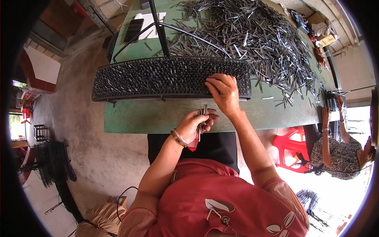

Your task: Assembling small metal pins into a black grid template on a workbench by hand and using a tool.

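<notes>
Across the near part of the green table lies a long black perforated rack [150, 94], its rows of small holes partly filled with short dark pieces. My right hand [226, 93] rests over the rack's right part, thumb and fingers pinched together; whatever they hold is hidden. Below it, just in front of the table's near edge, my left hand [191, 123] is closed around a small bunch of thin dark strips [204, 108]. The strips stick out above and below the fingers.
A large heap of similar strips [256, 43] covers the table's far right. Black metal rods [162, 39] rise behind the rack. A phone [134, 31] and paper [158, 17] lie far left. At right, a co-worker [335, 156] works near a red plastic chair [290, 146].
</notes>
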Demonstrator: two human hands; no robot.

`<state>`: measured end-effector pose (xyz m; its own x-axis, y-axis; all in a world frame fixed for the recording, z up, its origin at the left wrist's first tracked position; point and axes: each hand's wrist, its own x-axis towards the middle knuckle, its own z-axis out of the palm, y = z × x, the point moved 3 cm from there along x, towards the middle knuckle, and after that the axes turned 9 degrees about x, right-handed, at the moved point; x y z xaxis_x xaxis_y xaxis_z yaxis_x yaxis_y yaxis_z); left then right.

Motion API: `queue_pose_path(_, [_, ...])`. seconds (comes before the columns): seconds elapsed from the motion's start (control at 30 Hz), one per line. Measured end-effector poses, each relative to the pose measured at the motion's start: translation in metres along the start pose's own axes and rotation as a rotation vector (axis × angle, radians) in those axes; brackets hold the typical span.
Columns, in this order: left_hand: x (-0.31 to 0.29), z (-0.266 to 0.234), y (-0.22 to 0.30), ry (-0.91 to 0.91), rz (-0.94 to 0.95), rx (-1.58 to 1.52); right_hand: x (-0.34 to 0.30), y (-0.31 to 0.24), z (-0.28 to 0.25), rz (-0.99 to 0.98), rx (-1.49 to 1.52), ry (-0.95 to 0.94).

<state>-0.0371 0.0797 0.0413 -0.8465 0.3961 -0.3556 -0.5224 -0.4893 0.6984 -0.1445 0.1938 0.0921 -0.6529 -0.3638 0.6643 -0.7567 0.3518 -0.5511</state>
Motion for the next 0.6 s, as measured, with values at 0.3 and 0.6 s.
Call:
queue_pose_path(0.3, [-0.003,0.006,0.007,-0.064,0.014,-0.136,0.001,-0.011,-0.009,0.042,0.039,0.039])
queue_pose_path(0.6, [-0.003,0.009,0.009,-0.057,0.092,0.024,-0.022,-0.017,-0.019,0.677,0.654,-0.432])
